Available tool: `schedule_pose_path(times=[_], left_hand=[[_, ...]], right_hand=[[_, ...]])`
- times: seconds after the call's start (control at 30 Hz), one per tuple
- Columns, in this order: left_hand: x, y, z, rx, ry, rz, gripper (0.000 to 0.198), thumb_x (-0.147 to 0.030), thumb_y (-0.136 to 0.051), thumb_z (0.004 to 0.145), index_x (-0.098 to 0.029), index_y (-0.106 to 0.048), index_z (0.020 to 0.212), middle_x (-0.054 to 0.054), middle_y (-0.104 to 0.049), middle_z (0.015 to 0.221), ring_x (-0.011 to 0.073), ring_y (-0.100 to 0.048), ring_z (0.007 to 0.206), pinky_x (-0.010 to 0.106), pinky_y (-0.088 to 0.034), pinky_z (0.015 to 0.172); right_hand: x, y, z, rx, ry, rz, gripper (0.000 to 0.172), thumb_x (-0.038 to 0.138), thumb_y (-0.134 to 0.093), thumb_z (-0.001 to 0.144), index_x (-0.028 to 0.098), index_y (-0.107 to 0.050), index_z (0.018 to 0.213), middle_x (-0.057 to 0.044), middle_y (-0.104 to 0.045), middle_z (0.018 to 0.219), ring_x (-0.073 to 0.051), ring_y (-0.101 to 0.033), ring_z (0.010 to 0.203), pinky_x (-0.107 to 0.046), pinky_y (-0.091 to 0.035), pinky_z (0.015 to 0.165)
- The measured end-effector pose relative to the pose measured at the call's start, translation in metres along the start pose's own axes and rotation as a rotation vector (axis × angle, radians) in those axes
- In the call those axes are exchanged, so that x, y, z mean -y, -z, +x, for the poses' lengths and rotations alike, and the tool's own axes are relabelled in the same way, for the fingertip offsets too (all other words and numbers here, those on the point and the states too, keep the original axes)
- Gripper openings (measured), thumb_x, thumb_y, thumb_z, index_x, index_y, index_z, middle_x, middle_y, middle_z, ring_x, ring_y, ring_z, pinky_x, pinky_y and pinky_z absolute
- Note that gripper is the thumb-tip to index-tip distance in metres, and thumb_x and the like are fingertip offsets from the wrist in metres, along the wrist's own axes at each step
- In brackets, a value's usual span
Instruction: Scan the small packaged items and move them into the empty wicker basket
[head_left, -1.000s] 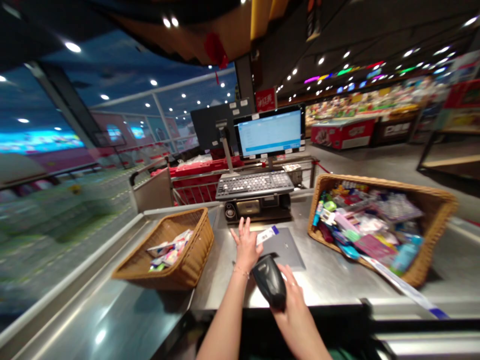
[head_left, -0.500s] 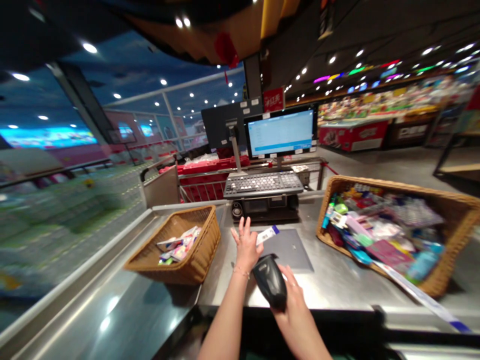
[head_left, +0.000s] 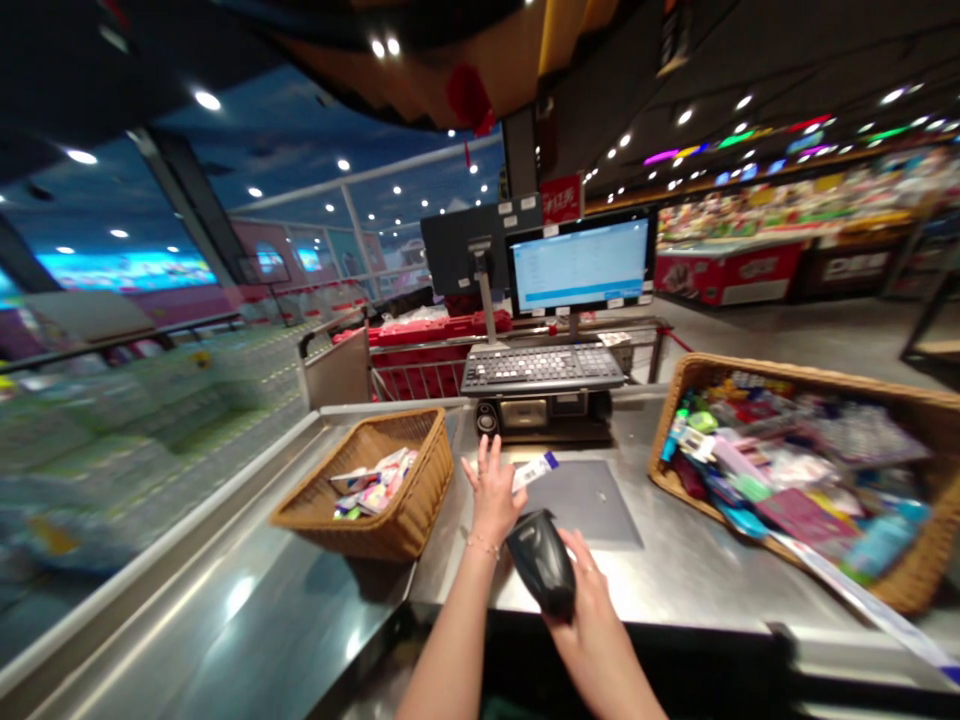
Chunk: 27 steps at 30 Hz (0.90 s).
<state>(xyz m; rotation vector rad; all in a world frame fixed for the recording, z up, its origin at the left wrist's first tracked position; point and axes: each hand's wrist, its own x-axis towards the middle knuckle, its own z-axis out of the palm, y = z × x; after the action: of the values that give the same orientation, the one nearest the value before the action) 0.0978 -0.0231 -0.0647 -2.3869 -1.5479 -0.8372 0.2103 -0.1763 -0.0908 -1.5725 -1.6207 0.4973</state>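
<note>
My left hand (head_left: 495, 498) pinches a small white item with a blue end and a printed barcode (head_left: 535, 472) between thumb and index finger, its other fingers spread. The item looks like a flat packet or tag; its exact kind does not show. Wrapped round a black handheld barcode scanner (head_left: 541, 565), my right hand (head_left: 589, 600) holds it just right of my left wrist. The scanner's head points toward the barcode. Both hands hover over the steel checkout counter (head_left: 675, 560), near a grey flat panel (head_left: 600, 505).
A wicker basket (head_left: 427, 500) with a few packets stands at left. A fuller wicker basket (head_left: 795, 365) of mixed small goods is at right, a long white strip (head_left: 847, 595) sticking out of it. Behind are a keyboard (head_left: 544, 368), a lit monitor (head_left: 579, 268) and a shopping cart (head_left: 420, 380).
The camera view has turned slightly left, so the counter, baskets and monitor sit farther right. Both hands keep the same pose, with the scanner and the white barcode item still held.
</note>
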Motion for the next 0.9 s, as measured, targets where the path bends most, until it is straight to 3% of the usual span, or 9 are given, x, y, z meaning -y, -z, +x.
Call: schedule_pose_path(times=[0.5,0.9], left_hand=[[0.019,0.015,-0.008,-0.018,0.04,0.032,0.009,-0.021,-0.063,0.073,-0.019,-0.061,0.082,0.013,-0.03,0.156,0.0352,-0.013,0.147,0.074,-0.011,0.108],[0.028,0.027,-0.007,-0.047,0.071,0.04,0.009,-0.021,-0.062,0.074,-0.02,-0.062,0.083,0.012,-0.03,0.156,0.0358,-0.015,0.146,0.073,-0.01,0.109]], right_hand=[[0.012,-0.015,0.002,-0.048,0.045,0.06,0.052,0.008,-0.052,0.072,0.019,-0.058,0.123,-0.013,-0.044,0.146,-0.034,-0.029,0.143,-0.058,-0.029,0.114],[0.017,-0.018,0.01,0.014,0.064,0.05,0.054,0.007,-0.047,0.074,0.016,-0.055,0.126,-0.015,-0.041,0.149,-0.033,-0.026,0.145,-0.057,-0.029,0.114]])
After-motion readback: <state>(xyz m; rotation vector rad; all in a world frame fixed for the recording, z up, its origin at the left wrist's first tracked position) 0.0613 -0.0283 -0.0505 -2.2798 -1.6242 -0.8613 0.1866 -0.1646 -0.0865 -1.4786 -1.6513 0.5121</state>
